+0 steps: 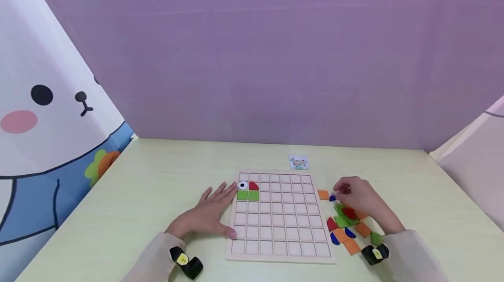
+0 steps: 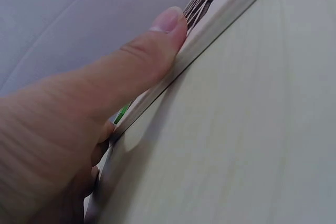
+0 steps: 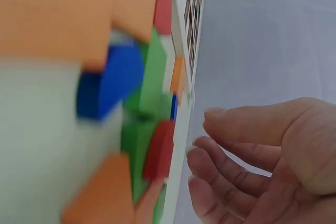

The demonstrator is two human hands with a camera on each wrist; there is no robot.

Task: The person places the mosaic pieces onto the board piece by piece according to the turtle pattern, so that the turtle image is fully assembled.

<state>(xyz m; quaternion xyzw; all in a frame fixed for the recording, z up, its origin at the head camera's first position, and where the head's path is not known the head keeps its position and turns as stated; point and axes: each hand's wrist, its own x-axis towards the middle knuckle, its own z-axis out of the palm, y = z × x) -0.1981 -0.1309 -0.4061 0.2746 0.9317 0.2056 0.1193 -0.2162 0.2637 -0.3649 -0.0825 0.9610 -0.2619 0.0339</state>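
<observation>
right fingers: the right hand [image 1: 360, 199] has its fingers loosely curled, tips close together over a small blue piece [image 1: 332, 198]; whether they already pinch it i cannot tell, since the right wrist view shows the fingertips [image 3: 210, 145] bent and holding nothing plain to see.
left fingers: the left hand [image 1: 208, 214] lies flat and spread, its thumb [image 2: 157, 40] pressed along the left edge of the grid board [image 1: 275, 251].
where the pieces lie: the loose tile pile [image 1: 346, 225] sits just right of the board; one orange tile [image 1: 323, 194] lies apart, between the board and the right hand.
on the board: an eye tile [image 1: 243, 185], a red quarter-round [image 1: 253, 185] and two green squares [image 1: 248, 195] fill cells near the board's upper left corner.
beyond the board: a small picture card [image 1: 298, 162] lies just past its far edge.
risk, pile: the tiles overlap and lean on one another, so a finger dragging through could scatter them or flick one off the table [image 1: 138, 194].
risk, board: it looks light; if the left hand lifts, a nudge might slide it and jolt the seated tiles.
risk, grip: the small blue piece is thin, likely to slip from a loose pinch.
materials: pale smooth wood board with shallow square cells; flat matte painted tiles, squares and rounded shapes; table a light wood grain.
</observation>
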